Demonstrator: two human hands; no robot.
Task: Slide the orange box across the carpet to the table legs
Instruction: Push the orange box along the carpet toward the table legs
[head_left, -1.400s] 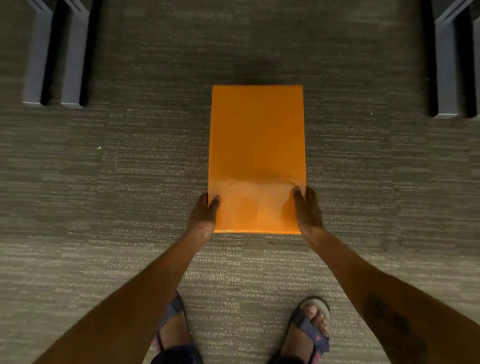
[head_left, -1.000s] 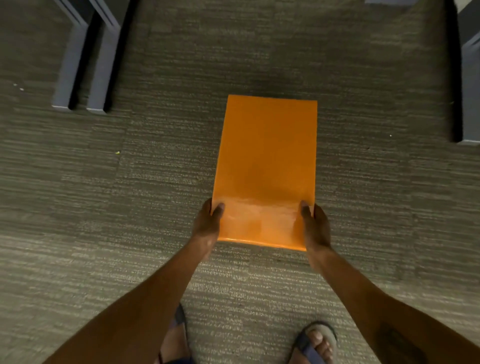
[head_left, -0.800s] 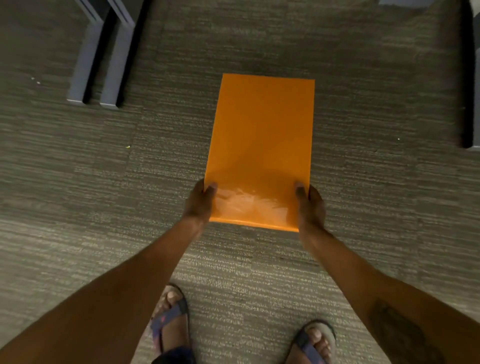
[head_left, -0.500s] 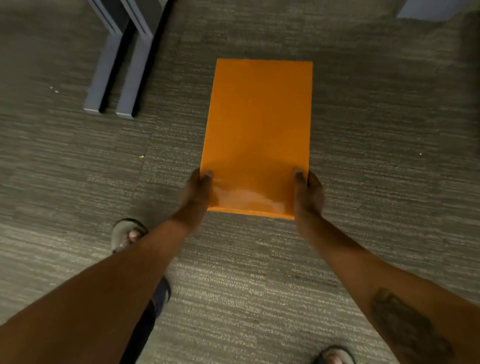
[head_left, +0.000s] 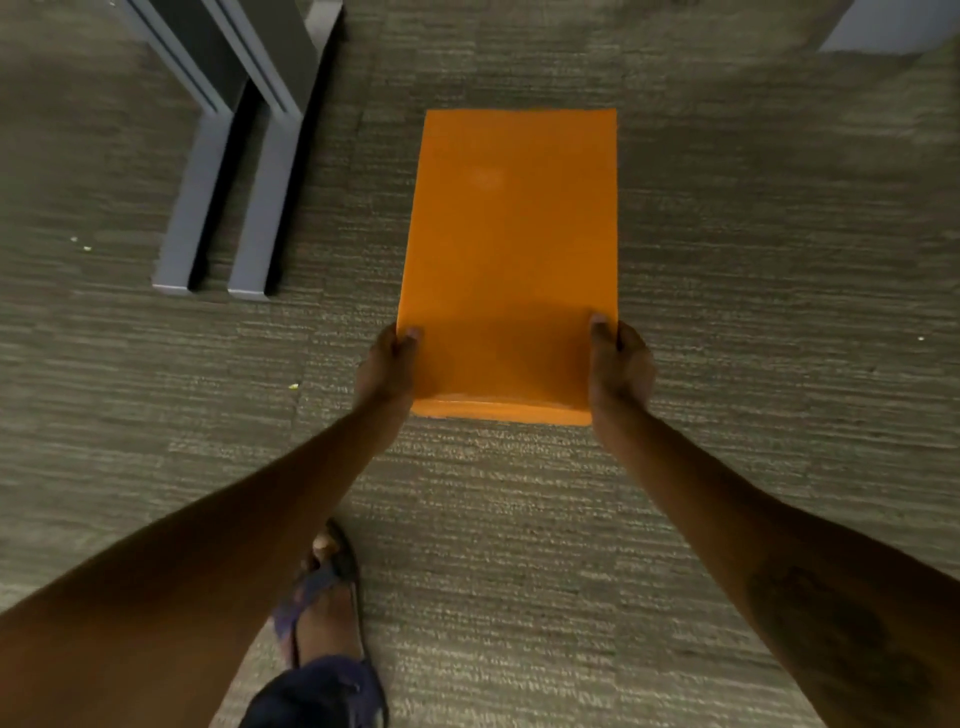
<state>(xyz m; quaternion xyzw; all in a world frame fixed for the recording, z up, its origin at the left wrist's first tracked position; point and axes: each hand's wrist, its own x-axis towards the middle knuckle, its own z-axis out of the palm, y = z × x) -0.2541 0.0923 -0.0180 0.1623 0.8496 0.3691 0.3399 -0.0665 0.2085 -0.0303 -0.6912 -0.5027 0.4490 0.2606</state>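
A plain orange box (head_left: 511, 249) lies flat on the grey-green carpet (head_left: 753, 322) in the middle of the head view, long side pointing away from me. My left hand (head_left: 387, 371) grips its near left edge, thumb on top. On the near right edge sits my right hand (head_left: 621, 364), thumb likewise on the lid. Two grey table legs (head_left: 223, 197) with flat feet stand to the left of the box, their near ends roughly level with the box's middle.
A pale grey corner of another piece of furniture (head_left: 883, 26) shows at the top right. My left foot in a sandal (head_left: 324, 603) is planted on the carpet behind the box, under my left arm. Small crumbs (head_left: 293, 386) dot the carpet.
The box has slid forward over the carpet with both hands on it. The table legs at the left have come nearer and lower in view. My feet have stepped forward.
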